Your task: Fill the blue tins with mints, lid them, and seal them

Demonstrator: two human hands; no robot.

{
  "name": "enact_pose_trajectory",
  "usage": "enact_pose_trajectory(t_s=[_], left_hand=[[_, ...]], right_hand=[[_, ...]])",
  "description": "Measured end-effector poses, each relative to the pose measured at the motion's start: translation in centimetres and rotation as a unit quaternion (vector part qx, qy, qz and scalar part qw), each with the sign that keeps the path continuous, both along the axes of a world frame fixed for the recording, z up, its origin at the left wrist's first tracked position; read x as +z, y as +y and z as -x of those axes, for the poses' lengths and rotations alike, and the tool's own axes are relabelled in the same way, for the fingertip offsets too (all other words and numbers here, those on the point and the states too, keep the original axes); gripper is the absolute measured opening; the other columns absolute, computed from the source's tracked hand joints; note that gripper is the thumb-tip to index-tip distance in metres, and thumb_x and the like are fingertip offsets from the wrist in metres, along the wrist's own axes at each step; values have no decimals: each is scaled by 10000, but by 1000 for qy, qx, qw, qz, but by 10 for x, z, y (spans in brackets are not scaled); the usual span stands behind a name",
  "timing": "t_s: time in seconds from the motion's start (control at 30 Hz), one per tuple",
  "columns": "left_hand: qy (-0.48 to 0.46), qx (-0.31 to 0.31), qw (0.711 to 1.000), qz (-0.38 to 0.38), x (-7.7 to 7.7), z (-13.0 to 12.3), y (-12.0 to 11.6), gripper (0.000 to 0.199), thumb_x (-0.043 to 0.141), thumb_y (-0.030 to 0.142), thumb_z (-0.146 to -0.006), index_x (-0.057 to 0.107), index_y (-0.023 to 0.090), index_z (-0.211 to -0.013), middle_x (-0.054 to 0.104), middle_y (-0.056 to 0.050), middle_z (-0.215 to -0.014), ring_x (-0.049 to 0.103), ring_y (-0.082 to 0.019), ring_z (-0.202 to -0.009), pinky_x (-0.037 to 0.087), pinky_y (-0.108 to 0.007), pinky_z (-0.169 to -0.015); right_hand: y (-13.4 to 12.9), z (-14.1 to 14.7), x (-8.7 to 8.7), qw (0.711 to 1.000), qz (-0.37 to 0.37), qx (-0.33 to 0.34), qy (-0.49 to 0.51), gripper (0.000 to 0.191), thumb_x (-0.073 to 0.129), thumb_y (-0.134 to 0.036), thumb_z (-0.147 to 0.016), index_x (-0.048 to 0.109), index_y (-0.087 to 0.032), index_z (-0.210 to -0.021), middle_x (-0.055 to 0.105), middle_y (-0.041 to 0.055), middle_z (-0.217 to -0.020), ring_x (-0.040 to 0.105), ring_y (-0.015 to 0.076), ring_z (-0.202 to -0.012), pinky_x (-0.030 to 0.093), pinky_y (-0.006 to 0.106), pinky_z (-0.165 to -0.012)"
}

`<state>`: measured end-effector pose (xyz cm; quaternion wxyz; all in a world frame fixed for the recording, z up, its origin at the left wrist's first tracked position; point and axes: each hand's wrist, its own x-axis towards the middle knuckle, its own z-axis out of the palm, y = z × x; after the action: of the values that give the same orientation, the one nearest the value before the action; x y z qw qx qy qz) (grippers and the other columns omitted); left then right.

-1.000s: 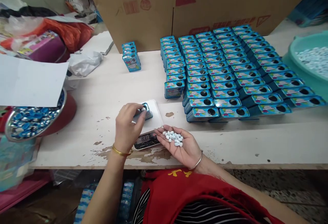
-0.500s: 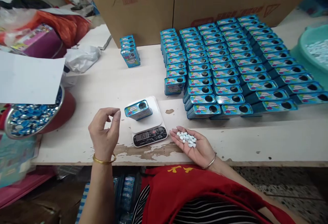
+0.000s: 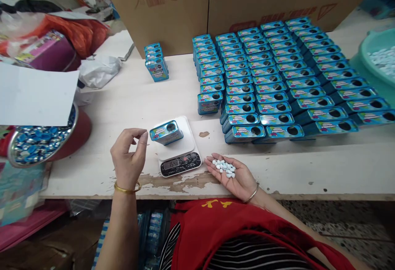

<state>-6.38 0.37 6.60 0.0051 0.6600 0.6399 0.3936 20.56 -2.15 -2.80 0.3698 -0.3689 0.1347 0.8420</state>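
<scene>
A blue candy tin [image 3: 167, 133] with a round hole in its top stands on a small white digital scale [image 3: 191, 138], whose lit display [image 3: 172, 164] shows digits. Just left of the tin, apart from it, is my left hand [image 3: 128, 154], thumb and forefinger pinched together; whether anything is between them cannot be made out. My right hand [image 3: 242, 183] lies palm up at the scale's right, cupping several small pale-blue candies [image 3: 226, 168].
Rows of blue tins [image 3: 274, 84] with holed tops fill the right; several more tins [image 3: 157, 69] stand at back left. A red bowl [image 3: 84, 124] of blue and silver caps is at left, a turquoise basin [image 3: 362, 52] of candies at far right. A cardboard box [image 3: 185, 27] stands behind.
My left hand has shifted slightly right, closer to the tin on the scale. The scale's reading has changed. My right hand stays nearly in place with the candies.
</scene>
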Motion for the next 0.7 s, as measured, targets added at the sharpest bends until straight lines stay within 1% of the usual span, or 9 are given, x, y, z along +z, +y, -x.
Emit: enact_pose_trajectory(t_s=[0.07,0.13,0.2,0.27,0.3,0.37,0.5,0.6,0.7], left_hand=[[2,-3,1000,4,-2,1,1,68,577,234,-866,628,195,-846,642,-17,-801,551,-124,-729,419,-275,-653],[13,-15,1000,16,-4,2,2,111,593,275,-860,626,199,-933,649,-35,-883,568,-142,-781,427,-287,-681],[53,-46,996,49,-6,2,5,331,650,349,-818,584,209,-1110,640,-72,-1039,578,-183,-893,430,-321,-744],[119,-93,984,97,-6,-1,12,491,674,402,-793,521,224,-1224,630,-88,-1099,571,-215,-943,405,-355,-791],[152,-114,975,115,-6,-5,18,486,661,410,-803,514,229,-1230,640,-83,-1071,569,-219,-927,389,-362,-793],[192,-145,963,121,-4,-17,32,388,614,388,-843,533,228,-1187,656,-69,-985,566,-216,-877,359,-364,-779],[198,-201,956,82,-2,-57,69,351,586,331,-861,515,221,-1186,646,-79,-1020,567,-226,-923,335,-381,-811],[215,-240,942,94,-15,-85,95,354,600,291,-844,524,218,-1182,638,-83,-1044,567,-236,-939,343,-388,-804],[230,-249,938,80,-33,-93,116,393,619,300,-827,532,204,-1198,625,-98,-1073,555,-251,-970,354,-395,-807]], right_hand=[[-1,-1,-2,1000,-6,1,11,245,493,-135,-851,639,-71,-1037,689,174,-1108,644,243,-1093,553,340,-898],[-1,-1,-3,1000,-12,0,19,240,510,-134,-841,641,-77,-1034,688,171,-1113,643,239,-1096,548,341,-904],[-1,0,-3,1000,-14,-1,21,232,516,-138,-839,644,-82,-1025,694,163,-1101,645,231,-1093,542,336,-908],[0,2,-1,1000,-10,0,19,223,510,-145,-846,647,-77,-1007,708,160,-1056,655,225,-1072,538,332,-904],[1,4,0,1000,-8,2,17,220,505,-150,-850,649,-71,-996,714,159,-1028,663,225,-1055,539,330,-897],[3,7,2,1000,-5,4,17,220,501,-161,-855,653,-66,-982,721,154,-993,676,221,-1024,540,323,-880],[6,12,5,1000,-5,-5,18,221,535,-169,-832,662,-57,-975,724,158,-985,691,214,-980,532,315,-871],[6,14,7,1000,7,-13,12,210,576,-174,-806,678,-57,-947,731,158,-963,700,220,-947,529,318,-873],[6,15,8,999,22,-15,19,188,621,-184,-784,701,-68,-908,735,155,-967,705,223,-933,531,313,-871]])
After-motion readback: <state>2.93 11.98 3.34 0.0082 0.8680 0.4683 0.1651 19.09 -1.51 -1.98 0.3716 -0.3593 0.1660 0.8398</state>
